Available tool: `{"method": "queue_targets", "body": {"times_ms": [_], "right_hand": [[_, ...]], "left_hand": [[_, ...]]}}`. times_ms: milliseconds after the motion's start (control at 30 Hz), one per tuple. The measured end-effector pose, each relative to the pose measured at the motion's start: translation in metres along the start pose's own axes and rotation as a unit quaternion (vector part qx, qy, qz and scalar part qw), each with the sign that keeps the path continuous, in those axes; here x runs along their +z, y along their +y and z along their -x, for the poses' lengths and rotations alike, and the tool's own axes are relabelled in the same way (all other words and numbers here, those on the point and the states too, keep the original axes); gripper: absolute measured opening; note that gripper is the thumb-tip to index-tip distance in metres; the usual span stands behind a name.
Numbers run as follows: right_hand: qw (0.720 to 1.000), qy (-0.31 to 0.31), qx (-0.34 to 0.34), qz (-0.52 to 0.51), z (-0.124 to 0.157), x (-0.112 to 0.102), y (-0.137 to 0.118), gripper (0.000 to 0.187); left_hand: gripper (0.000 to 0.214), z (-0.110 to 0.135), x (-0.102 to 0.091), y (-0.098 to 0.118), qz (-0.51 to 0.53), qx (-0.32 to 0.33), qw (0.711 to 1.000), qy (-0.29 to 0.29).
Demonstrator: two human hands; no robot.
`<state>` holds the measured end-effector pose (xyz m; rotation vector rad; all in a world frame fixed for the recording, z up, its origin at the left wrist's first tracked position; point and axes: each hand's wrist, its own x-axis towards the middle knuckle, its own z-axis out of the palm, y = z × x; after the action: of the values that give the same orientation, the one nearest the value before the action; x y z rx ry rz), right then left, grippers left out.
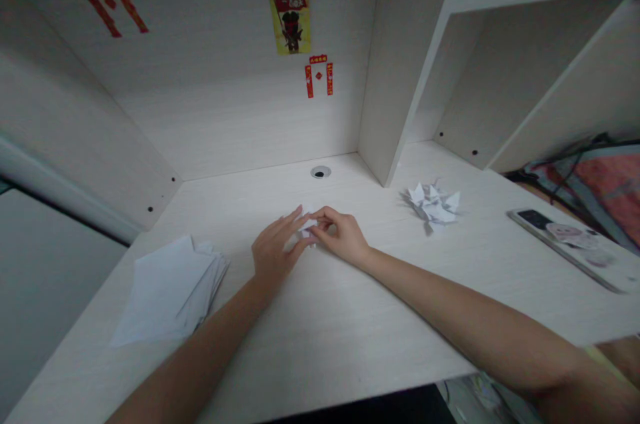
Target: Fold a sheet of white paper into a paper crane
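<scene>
A small folded piece of white paper (308,225) is between my two hands, over the middle of the desk. My left hand (277,244) has its thumb and fingers around the paper's left side. From the right, my right hand (343,234) pinches the paper between thumb and forefinger. My fingers cover much of it, so its exact folded shape is hidden. Off to the left lies a loose stack of white paper sheets (165,291). A cluster of folded white paper pieces (434,204) with pointed tips sits on the right.
A phone in a picture case (570,244) lies at the right of the pale desk (320,344). Behind are the back panel, an upright divider (405,64) and a round cable hole (321,173). A red and grey cloth item (600,184) is at the far right.
</scene>
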<state>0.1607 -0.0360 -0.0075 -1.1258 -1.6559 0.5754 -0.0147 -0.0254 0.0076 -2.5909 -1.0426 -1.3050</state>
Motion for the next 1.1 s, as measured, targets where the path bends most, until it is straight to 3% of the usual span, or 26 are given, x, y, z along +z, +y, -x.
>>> {"method": "queue_targets", "body": {"times_ms": [133,267,633,933,1100], "right_hand": [[0.996,0.011,0.007,-0.09,-0.004,0.002,0.003,0.022],[0.987,-0.014,0.026,-0.161,-0.006,0.005,0.007,0.023],[0.961,-0.042,0.116,-0.246,-0.009,0.009,0.017,0.029],[0.919,-0.089,0.155,-0.353,-0.008,0.008,0.011,0.041],[0.932,-0.059,0.154,-0.324,-0.011,0.009,0.009,0.031]], "left_hand": [[0.061,-0.001,0.002,0.001,0.076,-0.137,0.986,-0.061],[0.044,0.001,0.005,-0.003,0.183,-0.229,0.951,-0.1],[0.032,0.002,0.009,-0.005,0.232,-0.268,0.933,-0.064],[0.029,-0.006,0.009,-0.01,0.338,-0.373,0.864,-0.027],[0.026,-0.008,0.009,-0.01,0.358,-0.374,0.855,-0.024]]}}
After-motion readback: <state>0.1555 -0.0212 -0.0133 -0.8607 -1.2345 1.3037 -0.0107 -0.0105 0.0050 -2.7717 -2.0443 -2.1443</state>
